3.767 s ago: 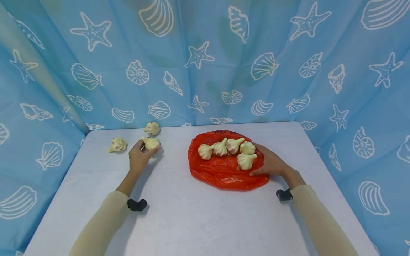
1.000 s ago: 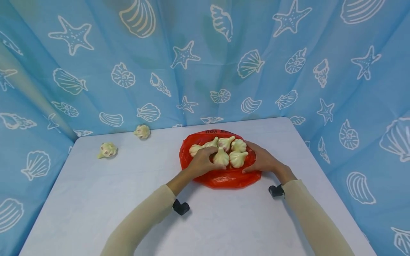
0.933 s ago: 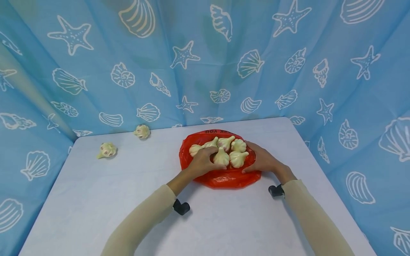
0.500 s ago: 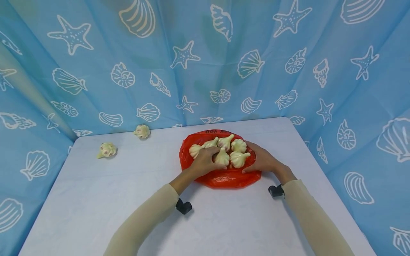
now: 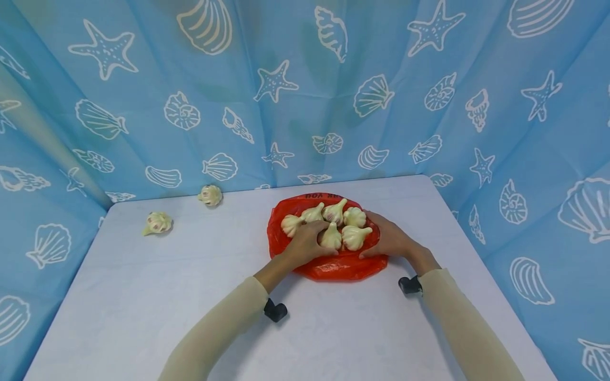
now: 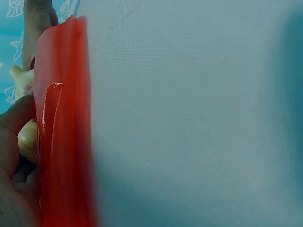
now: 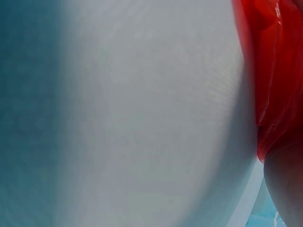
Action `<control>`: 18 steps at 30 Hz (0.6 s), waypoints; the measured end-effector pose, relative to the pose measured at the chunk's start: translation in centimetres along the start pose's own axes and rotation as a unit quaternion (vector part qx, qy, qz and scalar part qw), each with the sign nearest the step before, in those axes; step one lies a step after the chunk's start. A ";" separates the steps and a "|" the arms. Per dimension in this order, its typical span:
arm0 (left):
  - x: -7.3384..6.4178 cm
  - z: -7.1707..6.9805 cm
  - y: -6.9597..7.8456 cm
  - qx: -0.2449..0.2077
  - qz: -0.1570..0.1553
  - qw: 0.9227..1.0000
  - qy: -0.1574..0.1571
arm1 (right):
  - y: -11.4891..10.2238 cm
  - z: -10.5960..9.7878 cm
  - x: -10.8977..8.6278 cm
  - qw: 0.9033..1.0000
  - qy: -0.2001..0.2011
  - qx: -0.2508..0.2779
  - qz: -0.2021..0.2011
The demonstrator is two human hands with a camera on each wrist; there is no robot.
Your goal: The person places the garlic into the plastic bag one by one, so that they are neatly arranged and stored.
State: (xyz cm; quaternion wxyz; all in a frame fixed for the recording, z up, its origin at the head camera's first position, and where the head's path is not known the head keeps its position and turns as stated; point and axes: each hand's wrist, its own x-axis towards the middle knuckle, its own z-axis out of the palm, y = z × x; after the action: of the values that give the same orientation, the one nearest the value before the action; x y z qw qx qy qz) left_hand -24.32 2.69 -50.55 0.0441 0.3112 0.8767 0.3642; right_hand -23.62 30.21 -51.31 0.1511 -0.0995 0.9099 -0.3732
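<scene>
A red plastic bag [image 5: 335, 268] lies opened out on the table, with several garlic bulbs inside its rim. My left hand [image 5: 303, 246] reaches in at the left front, thumb and fingers around one garlic bulb [image 5: 331, 237], partly hidden by them. Close to its right sits another garlic bulb [image 5: 355, 237]. My right hand [image 5: 394, 237] grips the bag's right side, thumb in front and fingers behind. In the left wrist view the bag's red wall [image 6: 66, 132] covers much of the left hand's fingers. The right wrist view shows the bag's side [image 7: 279, 80] beside that hand.
Two loose garlic bulbs lie at the table's far left, one garlic bulb [image 5: 158, 223] near the left edge and another garlic bulb [image 5: 211, 195] at the back edge. A blue shell-print curtain [image 5: 286, 106] hangs behind the white table [image 5: 143, 296] and along its sides.
Since the oldest frame, my left hand has carried a garlic bulb from the left side rightward into the bag. Over the last second it shifts only slightly; my right hand stays on the bag.
</scene>
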 end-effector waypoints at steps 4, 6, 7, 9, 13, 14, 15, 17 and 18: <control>-0.1 0.1 -0.1 -0.004 -0.004 1.000 0.006 | 0.0 0.0 0.0 1.000 0.002 -0.001 -0.001; -0.1 0.2 -0.1 -0.006 -0.007 1.000 0.009 | 0.0 0.0 0.0 1.000 0.002 -0.003 -0.002; -0.1 0.2 -0.1 -0.007 -0.007 1.000 0.011 | 0.0 0.0 0.1 1.000 0.001 -0.003 -0.003; -0.1 0.3 -0.2 -0.012 -0.007 1.000 0.014 | 0.0 0.0 0.1 1.000 0.002 -0.003 -0.005; -0.2 0.3 -0.2 -0.024 -0.004 0.999 0.022 | 0.1 0.0 0.1 1.000 0.003 -0.001 -0.008; -0.2 0.3 -0.3 -0.025 -0.003 0.999 0.024 | 0.1 0.0 0.1 1.000 0.003 0.000 -0.009; -0.2 0.3 -0.3 -0.026 -0.004 0.999 0.025 | 0.1 0.0 0.1 1.000 0.003 0.001 -0.010; -0.2 0.2 -0.2 -0.029 -0.005 0.999 0.027 | 0.1 0.1 0.2 1.000 0.003 0.002 -0.008; -0.2 0.1 -0.2 -0.030 -0.005 0.999 0.027 | 0.1 0.1 0.2 1.000 0.004 0.002 -0.007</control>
State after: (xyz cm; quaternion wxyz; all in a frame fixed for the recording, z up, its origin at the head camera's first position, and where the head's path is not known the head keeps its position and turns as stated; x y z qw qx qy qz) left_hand -24.22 2.51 -50.82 0.0318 0.2957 0.8678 0.3982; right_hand -23.75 30.18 -51.48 0.1450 -0.1044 0.9090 -0.3766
